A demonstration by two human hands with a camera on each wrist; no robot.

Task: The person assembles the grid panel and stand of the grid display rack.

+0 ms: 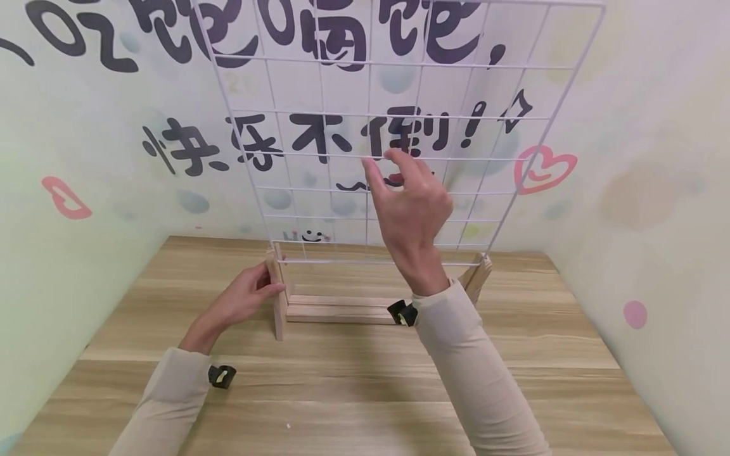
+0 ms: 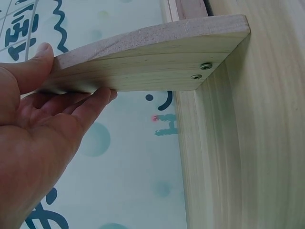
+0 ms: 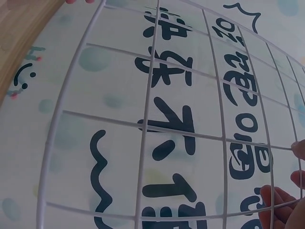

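Note:
A white wire grid panel [image 1: 367,114] stands upright, its lower corners at the tops of a wooden stand's two side pieces. My left hand [image 1: 244,297] grips the left wooden side piece [image 1: 277,301], thumb on one face and fingers on the other. Two screw heads [image 2: 206,66] show on this piece in the left wrist view. My right hand [image 1: 413,206] is at the middle of the grid, thumb and fingers curled around its wires. In the right wrist view wires cross in front of the fingers [image 3: 276,202]. The right wooden side piece [image 1: 478,278] is partly behind the right forearm.
The stand's wooden crossbars [image 1: 342,310] join its side pieces low down. Under everything lies a wood-grain table [image 1: 319,386], with a tiny white speck [image 1: 288,426] near its front. A wall [image 1: 102,145] with dark lettering and painted shapes rises behind and at both sides.

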